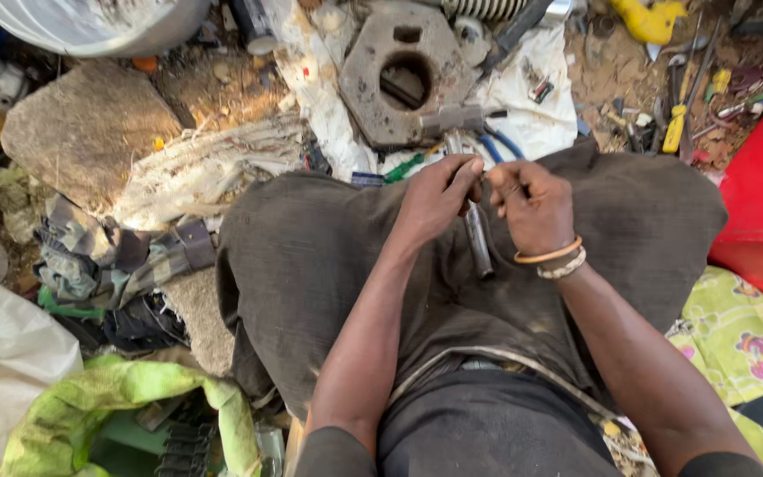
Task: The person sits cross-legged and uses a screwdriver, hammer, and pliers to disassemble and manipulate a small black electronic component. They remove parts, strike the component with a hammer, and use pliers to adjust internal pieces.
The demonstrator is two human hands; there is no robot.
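We grip a metal rod [477,237] over our lap, left hand [439,196] and right hand [532,208] both closed on it. Ahead lie a holed metal plate [399,75], white cloth [536,119] and scattered tools [677,124].

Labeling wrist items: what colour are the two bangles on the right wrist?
Head view: one orange bangle, one whitish beaded bangle, on the right hand.

A slim grey metal rod [477,238], dull and grimy, slants down over the dark-clothed lap, upper end gripped.
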